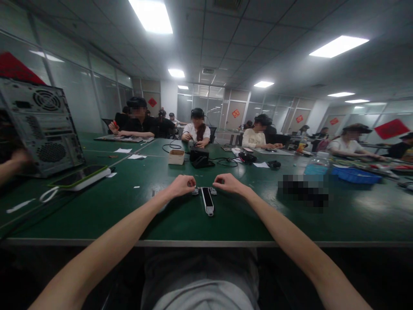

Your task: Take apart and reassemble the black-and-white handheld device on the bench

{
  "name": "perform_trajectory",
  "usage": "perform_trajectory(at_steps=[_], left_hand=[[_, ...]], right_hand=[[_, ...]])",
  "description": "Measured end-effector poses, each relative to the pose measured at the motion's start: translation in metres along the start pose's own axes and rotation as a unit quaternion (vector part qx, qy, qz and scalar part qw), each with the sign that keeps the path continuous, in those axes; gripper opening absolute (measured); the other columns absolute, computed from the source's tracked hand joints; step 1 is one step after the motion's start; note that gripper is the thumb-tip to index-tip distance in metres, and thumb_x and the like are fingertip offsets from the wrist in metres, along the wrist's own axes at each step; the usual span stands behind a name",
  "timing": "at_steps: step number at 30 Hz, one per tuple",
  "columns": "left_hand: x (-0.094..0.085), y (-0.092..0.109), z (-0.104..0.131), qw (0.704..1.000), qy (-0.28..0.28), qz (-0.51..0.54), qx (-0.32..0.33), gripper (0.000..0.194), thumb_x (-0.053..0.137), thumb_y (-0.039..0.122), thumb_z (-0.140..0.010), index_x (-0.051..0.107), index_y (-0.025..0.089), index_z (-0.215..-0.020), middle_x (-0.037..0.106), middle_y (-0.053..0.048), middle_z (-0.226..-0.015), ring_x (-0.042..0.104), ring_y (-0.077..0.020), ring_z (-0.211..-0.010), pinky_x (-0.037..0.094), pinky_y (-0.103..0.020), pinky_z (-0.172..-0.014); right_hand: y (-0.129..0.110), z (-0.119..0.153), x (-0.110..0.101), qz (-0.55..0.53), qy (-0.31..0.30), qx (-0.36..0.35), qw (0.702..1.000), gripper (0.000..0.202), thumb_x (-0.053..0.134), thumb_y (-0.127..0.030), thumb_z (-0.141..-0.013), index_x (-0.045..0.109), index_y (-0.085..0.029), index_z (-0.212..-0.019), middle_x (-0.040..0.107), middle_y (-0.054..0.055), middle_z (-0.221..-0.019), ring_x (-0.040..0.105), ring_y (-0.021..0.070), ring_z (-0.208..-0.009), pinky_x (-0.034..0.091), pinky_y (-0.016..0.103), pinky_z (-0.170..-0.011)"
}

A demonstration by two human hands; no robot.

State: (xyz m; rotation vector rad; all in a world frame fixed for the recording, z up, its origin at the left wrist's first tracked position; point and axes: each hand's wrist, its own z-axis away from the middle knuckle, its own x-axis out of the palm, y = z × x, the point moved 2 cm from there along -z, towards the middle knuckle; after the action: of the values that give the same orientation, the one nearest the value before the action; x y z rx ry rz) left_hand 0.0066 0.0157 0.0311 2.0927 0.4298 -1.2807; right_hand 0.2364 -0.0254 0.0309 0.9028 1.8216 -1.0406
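Observation:
A slim white device (207, 200) with a long black top face lies on the green table (245, 215) straight in front of me, its narrow end toward me. Small grey parts sit on either side of its far end: one on the left (195, 191), one on the right (213, 191). My left hand (182, 185) is at the left grey part, fingers curled and pinched together, with a tiny pale spot at the tips. Just above the right grey part, my right hand (229, 183) has its fingers bent and closed. What either hand pinches is too small to tell.
A small box (176, 157) and a black device (199, 158) with cables stand beyond my hands. To the left are a computer case (43, 129) and a green-edged tablet-like device (80, 177). At right are a bottle (318, 163) and blue tray (356, 175). Several people sit around.

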Motion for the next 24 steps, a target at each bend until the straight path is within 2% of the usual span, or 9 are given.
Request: perform_trajectory(at_steps=[11,18,24], left_hand=[[0.0005,-0.0014,-0.0005,0.999,-0.042,0.011,-0.008,0.021,0.057,0.032,-0.078,0.072,0.020,-0.087,0.070,-0.002,-0.081,0.061,-0.0154,-0.075,0.043,-0.021,-0.065],[0.0026,-0.0019,0.0002,0.998,-0.044,0.043,-0.006,0.025,0.057,0.038,-0.077,0.073,0.020,-0.085,0.071,-0.002,-0.080,0.061,-0.0156,-0.074,0.042,-0.021,-0.064],[0.0028,-0.0012,0.0001,0.998,-0.045,0.042,-0.011,0.024,0.058,0.036,-0.076,0.072,0.019,-0.084,0.071,-0.002,-0.081,0.061,-0.0162,-0.076,0.043,-0.021,-0.065]], right_hand=[[-0.0018,0.0000,0.0049,0.002,-0.078,0.004,0.997,0.020,0.057,-0.032,-0.077,0.069,-0.017,-0.083,0.068,0.003,-0.079,0.059,0.0138,-0.071,0.043,0.021,-0.065],[-0.0038,0.0002,0.0055,0.001,-0.074,-0.010,0.997,0.019,0.058,-0.030,-0.075,0.069,-0.018,-0.083,0.068,0.003,-0.078,0.059,0.0139,-0.071,0.043,0.022,-0.065],[-0.0062,0.0009,0.0049,0.003,-0.075,-0.012,0.997,0.019,0.058,-0.031,-0.076,0.069,-0.017,-0.084,0.068,0.003,-0.080,0.059,0.0139,-0.072,0.043,0.022,-0.066]])
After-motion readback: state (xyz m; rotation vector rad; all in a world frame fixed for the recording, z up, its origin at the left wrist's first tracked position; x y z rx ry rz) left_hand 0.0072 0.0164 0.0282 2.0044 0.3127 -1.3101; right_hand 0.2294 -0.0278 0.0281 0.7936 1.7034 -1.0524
